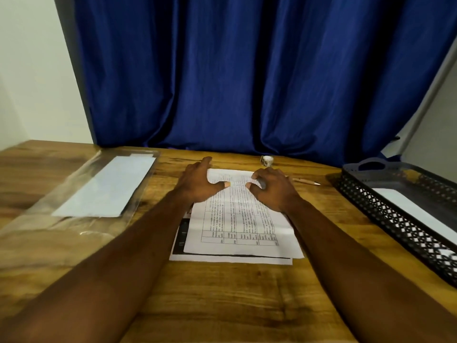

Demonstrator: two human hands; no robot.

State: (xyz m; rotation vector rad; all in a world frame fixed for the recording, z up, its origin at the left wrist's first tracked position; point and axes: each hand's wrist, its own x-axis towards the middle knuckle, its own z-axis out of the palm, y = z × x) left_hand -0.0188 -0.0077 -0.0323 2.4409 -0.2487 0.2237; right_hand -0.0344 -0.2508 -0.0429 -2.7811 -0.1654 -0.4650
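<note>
1. Paper, white and printed with a table, is the work here: the printed sheet (237,219) lies on top of a small stack near the middle of the wooden table (222,298), and both hands are at its far edge
2. The left hand (197,183) arches over the far left corner, fingers curled and thumb stretched onto the print. The right hand (274,190) bends over the far edge, its thumb tip near the other thumb. Blur hides the fingertips, so I cannot tell whether either hand pinches the edge or only rests on it
3. The lower sheets (232,259) lie close beneath. Curled fingertips could catch two layers at once, and more than one page would then come up
4. If one hand pulls harder than the other, the thin page may crease further or tear at the edge. It shows fold lines across it
5. Dragging the page instead of lifting it would likely skew the stack, which sits askew
6. The pencil (306,181) lies just beside the right hand, and a small roll (267,160) stands near, beyond it. A sweep toward the black mesh tray (385,214) could knock the pencil and set it rolling
7. The clear plastic sleeve (49,219) on the left looks limp and slippery, so a page fed into it carelessly could buckle at the mouth
</note>
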